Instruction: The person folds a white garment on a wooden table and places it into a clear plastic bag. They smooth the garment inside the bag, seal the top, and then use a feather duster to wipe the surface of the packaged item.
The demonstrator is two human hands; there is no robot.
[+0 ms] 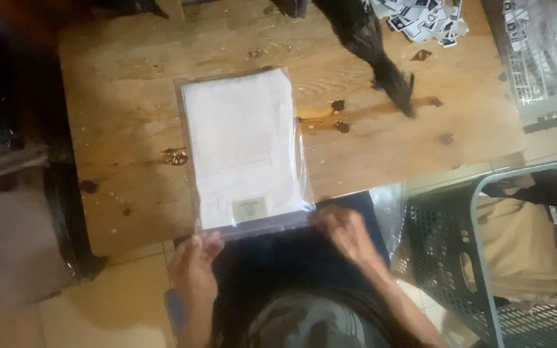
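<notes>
Pinching bagged white garment (243,145) between left hand (193,267), right hand (346,233).

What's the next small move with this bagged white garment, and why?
Probably press along the clear bag's near edge to close it. The folded white garment lies fully inside, flat on the wooden table, and the left hand and right hand already pinch that edge's two corners.

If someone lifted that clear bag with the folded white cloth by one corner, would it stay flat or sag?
The bagged cloth would probably sag: it looks like soft folded fabric in thin film, with no stiff backing visible. The glossy plastic likely slides easily on the wooden table. It seems light for its size. The left hand and right hand are at its near edge.
</notes>
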